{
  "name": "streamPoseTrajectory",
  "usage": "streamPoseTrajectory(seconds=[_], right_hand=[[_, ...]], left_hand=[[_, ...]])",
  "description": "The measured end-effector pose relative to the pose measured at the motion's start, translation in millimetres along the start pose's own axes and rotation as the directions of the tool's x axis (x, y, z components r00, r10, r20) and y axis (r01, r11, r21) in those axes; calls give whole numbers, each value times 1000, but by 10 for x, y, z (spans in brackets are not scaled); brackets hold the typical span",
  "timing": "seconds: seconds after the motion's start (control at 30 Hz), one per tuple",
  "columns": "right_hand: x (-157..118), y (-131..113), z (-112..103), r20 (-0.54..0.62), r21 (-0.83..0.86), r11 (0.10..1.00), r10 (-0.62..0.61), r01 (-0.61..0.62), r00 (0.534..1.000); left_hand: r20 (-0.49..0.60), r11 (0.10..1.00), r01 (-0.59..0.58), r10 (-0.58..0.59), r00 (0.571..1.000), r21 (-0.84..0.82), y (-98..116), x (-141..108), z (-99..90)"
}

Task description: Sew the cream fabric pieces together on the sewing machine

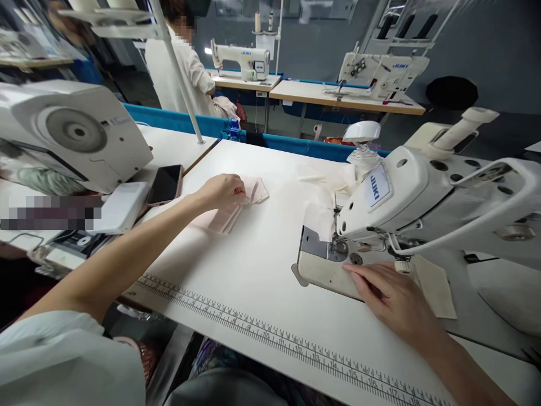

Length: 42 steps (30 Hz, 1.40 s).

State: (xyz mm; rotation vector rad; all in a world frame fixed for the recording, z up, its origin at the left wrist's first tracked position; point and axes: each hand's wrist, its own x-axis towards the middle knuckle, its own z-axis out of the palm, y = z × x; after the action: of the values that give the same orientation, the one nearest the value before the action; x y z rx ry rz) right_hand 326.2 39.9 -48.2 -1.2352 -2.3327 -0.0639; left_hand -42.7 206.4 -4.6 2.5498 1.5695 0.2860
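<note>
My left hand point(223, 193) reaches across the white table, its fingers closed on the edge of a pale pink fabric piece point(258, 190). More of the folded pink fabric point(222, 220) lies flat beneath that hand and wrist. At the right, my right hand point(391, 293) rests by the front edge of the sewing machine point(367, 197), fingers stretched out along its bed point(327, 273). No cloth shows in the right hand. Behind the needle area, pale fabric point(321, 197) lies bunched on the table, partly hidden by the machine head.
A phone point(166, 184) and a white box-like device point(122, 206) lie left of my arm, beside another machine point(71, 129). A printed ruler point(270, 332) runs along the table's front edge. A blue cloth trough point(291, 145) borders the back. A person in white point(177, 73) sits beyond.
</note>
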Motion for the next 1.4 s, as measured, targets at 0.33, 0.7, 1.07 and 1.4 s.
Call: streamPoseTrajectory(seconds=[0.33,0.7,1.07,1.4], right_hand=[[-4,31,-12,18,-43,998,36,-36,999],[1,-99,-54,45,133,991,-4,-2,999],[-30,-296,-41,118,-57,985,-156,163,981],[-7,-335,-53,145,-67,986,-144,155,979]], left_hand=[[77,968,37,-19,997,-246,51,-55,-335],[580,684,92,530,619,-724,1359,-185,185],[-121,812,-520,507,853,-264,1530,-93,507],[-154,938,-339,347,925,78,1419,508,735]])
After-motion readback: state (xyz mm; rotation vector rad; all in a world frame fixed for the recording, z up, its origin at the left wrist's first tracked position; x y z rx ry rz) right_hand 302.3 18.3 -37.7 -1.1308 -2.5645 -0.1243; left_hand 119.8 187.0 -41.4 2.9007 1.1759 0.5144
